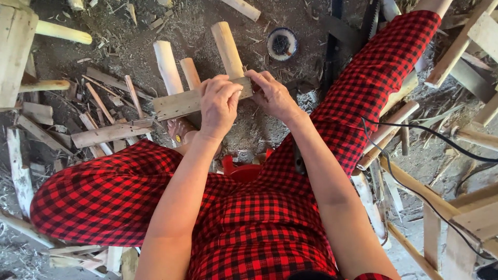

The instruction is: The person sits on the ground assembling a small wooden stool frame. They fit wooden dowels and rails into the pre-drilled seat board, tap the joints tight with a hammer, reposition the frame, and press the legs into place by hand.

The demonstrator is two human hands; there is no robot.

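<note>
Your left hand (219, 103) + right hand (274, 94) both grasp flat wood bar (181, 102), held above dirt floor (129, 46) betw. knees, across three round pegs (168, 63). Risk: bar likely slips or twists if grip slackens; splinters prob. from rough edge.

Two hands, the left hand (219, 103) and right hand (274, 94), hold one flat wooden board (179, 102). Three round pegs (168, 66) rise from behind it. One small round bowl (281, 43) lies on the dirt floor (135, 31). One black cable (415, 129) crosses the right knee. Loose wood scraps (104, 132) are too many to count.
</note>
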